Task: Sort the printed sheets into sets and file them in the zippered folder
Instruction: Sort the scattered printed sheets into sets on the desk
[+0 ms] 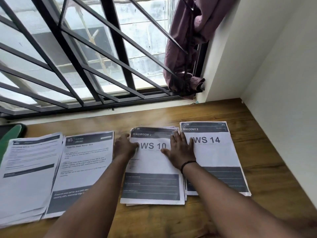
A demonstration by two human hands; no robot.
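The left hand [124, 146] lies at the left edge of the WS 10 stack [151, 169], fingers curled onto the top sheet. The right hand [180, 148] presses flat on that stack's right side, fingers spread, reaching the WS 14 stack [217, 158] just beside it. Left of the WS 10 stack lie the Kitchen stack [80, 169] and another printed stack [29, 172], with the green zippered folder [12, 134] beyond them. All rest on a wooden desk [267, 169] beneath a barred window [82, 54], a purple curtain [187, 48] bunched by the white wall [283, 66].

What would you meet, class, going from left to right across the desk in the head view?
Green zippered folder → far-left stack → Kitchen stack → left hand → Washroom 2 stack → right hand → Balcony 2 stack.
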